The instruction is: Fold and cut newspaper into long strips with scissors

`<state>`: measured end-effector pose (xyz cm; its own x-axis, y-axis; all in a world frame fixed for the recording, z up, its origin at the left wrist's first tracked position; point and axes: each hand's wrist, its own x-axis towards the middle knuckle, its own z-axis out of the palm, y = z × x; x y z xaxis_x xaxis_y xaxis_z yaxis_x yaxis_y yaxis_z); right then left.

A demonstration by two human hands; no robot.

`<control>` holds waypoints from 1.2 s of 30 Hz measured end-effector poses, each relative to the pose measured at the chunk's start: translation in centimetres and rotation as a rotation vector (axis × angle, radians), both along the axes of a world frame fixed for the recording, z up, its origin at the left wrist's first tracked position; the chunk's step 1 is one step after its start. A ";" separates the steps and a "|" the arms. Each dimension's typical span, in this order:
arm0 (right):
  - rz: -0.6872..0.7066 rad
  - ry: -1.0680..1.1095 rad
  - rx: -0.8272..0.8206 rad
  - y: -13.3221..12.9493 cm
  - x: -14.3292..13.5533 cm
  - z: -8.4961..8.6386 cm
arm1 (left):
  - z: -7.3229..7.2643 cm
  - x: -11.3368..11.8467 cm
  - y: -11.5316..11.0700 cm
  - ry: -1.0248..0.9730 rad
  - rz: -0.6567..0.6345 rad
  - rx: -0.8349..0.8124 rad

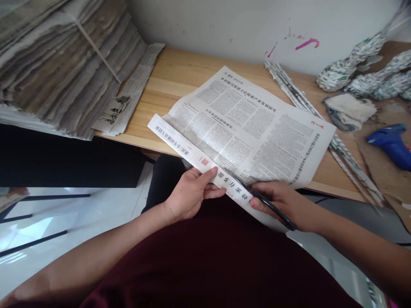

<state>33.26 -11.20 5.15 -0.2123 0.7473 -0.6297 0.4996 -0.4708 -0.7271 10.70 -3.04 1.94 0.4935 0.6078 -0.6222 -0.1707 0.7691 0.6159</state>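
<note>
A newspaper sheet (257,124) lies over the table's front edge, its near margin folded up as a strip. My left hand (192,192) pinches that near margin between thumb and fingers, left of the scissors. Black-handled scissors (268,203) are in my right hand (285,203), their blades pointing up and left along the fold of the sheet. How far the blades are apart is too small to tell. Part of the sheet hangs below the table edge, over my lap.
A tied newspaper stack (70,64) fills the left of the wooden table (180,64). Rolled paper sticks (349,167) lie on the right, partly under the sheet. Beyond them are a folded cloth (349,109), woven paper pieces (340,72) and a blue glue gun (393,145).
</note>
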 end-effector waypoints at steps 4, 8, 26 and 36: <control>0.013 -0.103 0.005 0.2 0.1 0.1 | -0.1 0.0 0.0 -0.006 -0.007 -0.002; 0.042 -0.117 0.025 0.3 0.2 0.1 | -0.1 0.1 -0.1 -0.014 -0.013 0.003; 0.104 -0.104 0.088 1.3 -0.7 0.3 | 0.7 -0.2 -1.0 -0.019 -0.017 0.000; 0.086 -0.064 0.063 1.1 -0.2 0.2 | 0.4 -0.3 -1.1 -0.051 -0.012 0.014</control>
<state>33.08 -10.07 5.36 -0.2383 0.7665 -0.5964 0.5822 -0.3788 -0.7194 10.43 -4.19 2.37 0.5317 0.6102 -0.5873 -0.1931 0.7625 0.6175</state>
